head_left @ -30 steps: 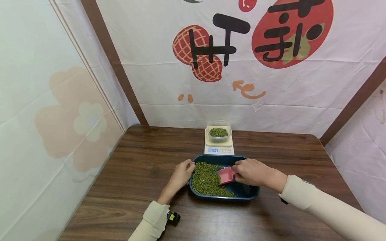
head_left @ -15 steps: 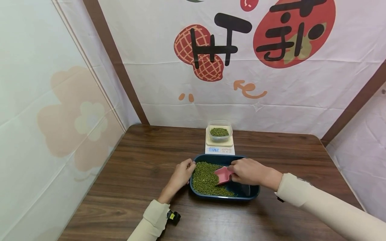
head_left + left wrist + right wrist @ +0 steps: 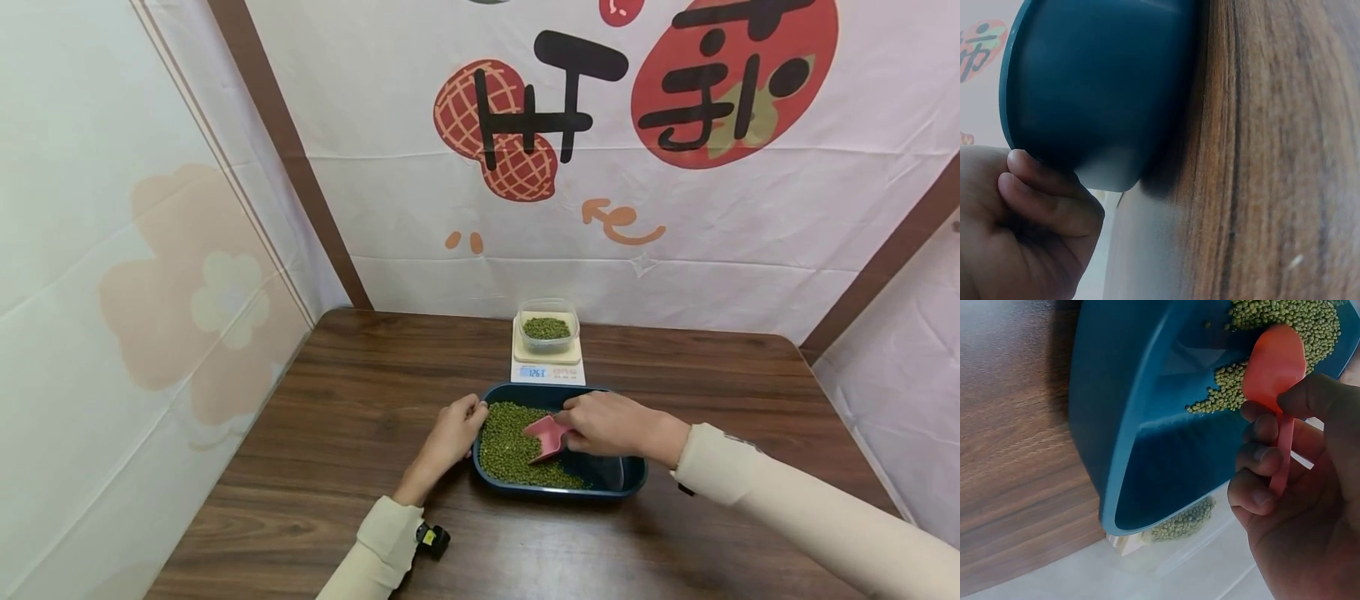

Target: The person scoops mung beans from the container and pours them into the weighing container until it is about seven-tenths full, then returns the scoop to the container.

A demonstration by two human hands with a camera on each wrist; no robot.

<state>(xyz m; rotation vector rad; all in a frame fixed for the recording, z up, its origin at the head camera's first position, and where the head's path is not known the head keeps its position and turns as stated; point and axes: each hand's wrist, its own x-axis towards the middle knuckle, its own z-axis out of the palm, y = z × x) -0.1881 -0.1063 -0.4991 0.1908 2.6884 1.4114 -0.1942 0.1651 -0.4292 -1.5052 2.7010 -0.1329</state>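
A dark blue tray (image 3: 558, 492) holds green mung beans (image 3: 513, 446), heaped toward its left side. My left hand (image 3: 453, 431) grips the tray's left rim; in the left wrist view its fingers (image 3: 1054, 209) curl at the edge against the outer wall. My right hand (image 3: 611, 423) holds a pink scoop (image 3: 547, 437) by its handle inside the tray. The scoop's front edge is pushed into the beans. In the right wrist view the thumb presses the handle (image 3: 1282, 459) at the base of the bowl and the fingers wrap round it.
Just behind the tray stands a white kitchen scale (image 3: 525, 374), its display reading about 1263. On it sits a clear plastic container (image 3: 558, 343) with some mung beans inside. The brown wooden table (image 3: 360, 400) meets a printed cloth backdrop (image 3: 420, 283) at the back.
My right hand has slid the scoop leftward, further into the heap of beans. The left hand keeps its hold on the tray's rim.
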